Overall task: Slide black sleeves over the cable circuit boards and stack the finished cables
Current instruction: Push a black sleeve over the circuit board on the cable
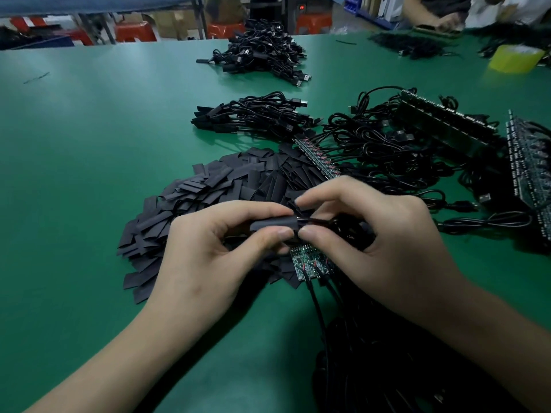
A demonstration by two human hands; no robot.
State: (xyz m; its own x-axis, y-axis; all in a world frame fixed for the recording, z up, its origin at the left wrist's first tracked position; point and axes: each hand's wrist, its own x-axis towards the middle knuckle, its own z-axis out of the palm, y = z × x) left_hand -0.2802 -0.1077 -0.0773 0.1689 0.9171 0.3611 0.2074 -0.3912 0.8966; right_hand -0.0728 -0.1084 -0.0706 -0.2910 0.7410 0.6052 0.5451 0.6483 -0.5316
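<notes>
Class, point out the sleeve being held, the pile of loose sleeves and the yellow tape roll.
held sleeve (269, 225): head view, its bare middle stretch.
loose sleeve pile (208, 186): head view, centre of the heap.
yellow tape roll (514, 59): head view, its outer side wall.

Electronics assembly workshop: green bench mat (89, 144) w/ cable bundles (256, 114) mid-frame, sleeve heap (208, 186) center, PCB panels (444, 120) right; red stools (135, 31), cartons (170, 22) upper left; 2nd worker (426, 11) upper right.

finished cable piles (262, 55): 2; loose sleeve heap (208, 186): 1; board strips (316, 158): 4; yellow tape roll (515, 58): 1
</notes>
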